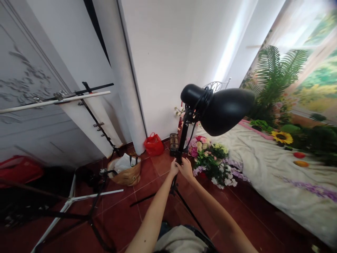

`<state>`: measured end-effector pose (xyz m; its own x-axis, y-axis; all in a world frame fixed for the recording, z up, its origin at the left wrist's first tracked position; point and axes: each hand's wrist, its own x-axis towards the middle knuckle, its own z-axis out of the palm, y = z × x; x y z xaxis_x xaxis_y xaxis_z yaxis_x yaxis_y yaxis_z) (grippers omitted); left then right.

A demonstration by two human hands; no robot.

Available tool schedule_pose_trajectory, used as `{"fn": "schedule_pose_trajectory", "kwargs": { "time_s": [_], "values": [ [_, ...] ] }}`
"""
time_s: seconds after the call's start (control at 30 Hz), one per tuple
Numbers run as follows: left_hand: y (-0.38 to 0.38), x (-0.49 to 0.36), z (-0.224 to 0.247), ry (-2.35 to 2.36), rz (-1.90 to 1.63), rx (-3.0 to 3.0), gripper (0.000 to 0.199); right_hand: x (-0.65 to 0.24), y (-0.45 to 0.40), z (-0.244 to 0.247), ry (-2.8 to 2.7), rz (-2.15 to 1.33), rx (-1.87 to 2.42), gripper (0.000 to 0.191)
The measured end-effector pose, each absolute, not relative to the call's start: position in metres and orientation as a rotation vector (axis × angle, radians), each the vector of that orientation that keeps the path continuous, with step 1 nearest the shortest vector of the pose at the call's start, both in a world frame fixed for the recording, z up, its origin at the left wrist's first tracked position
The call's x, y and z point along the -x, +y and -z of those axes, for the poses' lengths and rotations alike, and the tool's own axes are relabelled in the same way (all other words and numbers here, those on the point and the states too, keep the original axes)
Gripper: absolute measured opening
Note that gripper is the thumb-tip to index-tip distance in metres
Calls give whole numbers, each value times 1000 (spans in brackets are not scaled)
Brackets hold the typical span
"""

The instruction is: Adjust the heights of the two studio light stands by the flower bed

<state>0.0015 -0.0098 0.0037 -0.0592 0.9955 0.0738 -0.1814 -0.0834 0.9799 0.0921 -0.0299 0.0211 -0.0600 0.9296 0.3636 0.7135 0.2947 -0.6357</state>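
Observation:
A black light stand (183,137) rises from the floor in front of me on spread legs. On its top sits a black lamp (223,109) with a rounded shade pointing right, its cord looped around the neck. My left hand (174,168) is closed around the stand's pole below the lamp. Beside it, at about the same height, my right hand (186,168) also grips the pole, fingers wrapped on its right side. The thumbs lie close together on the near side; part of the fingers is hidden behind the pole.
Flowers (210,158) stand right of the pole, beside a bed-like surface with a cream cloth (255,151). A red bag (154,144), a woven bag (127,172) and a small chest (173,142) are on the tiled floor. Another stand (97,123) and a white-legged frame (70,202) occupy the left.

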Motion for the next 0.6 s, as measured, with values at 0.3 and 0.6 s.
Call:
{"fn": "schedule_pose_trajectory", "kwargs": {
  "time_s": [0.3, 0.6],
  "values": [
    [-9, -3, -5, 1117, -1389, -1020, 16, -93, -27, -10, -1801, -344, 1424, 32],
    [-9, -5, -3, 1164, -1348, -1047, 25, -122, -27, -10, -1912, -443, 1227, 39]
  ]
}}
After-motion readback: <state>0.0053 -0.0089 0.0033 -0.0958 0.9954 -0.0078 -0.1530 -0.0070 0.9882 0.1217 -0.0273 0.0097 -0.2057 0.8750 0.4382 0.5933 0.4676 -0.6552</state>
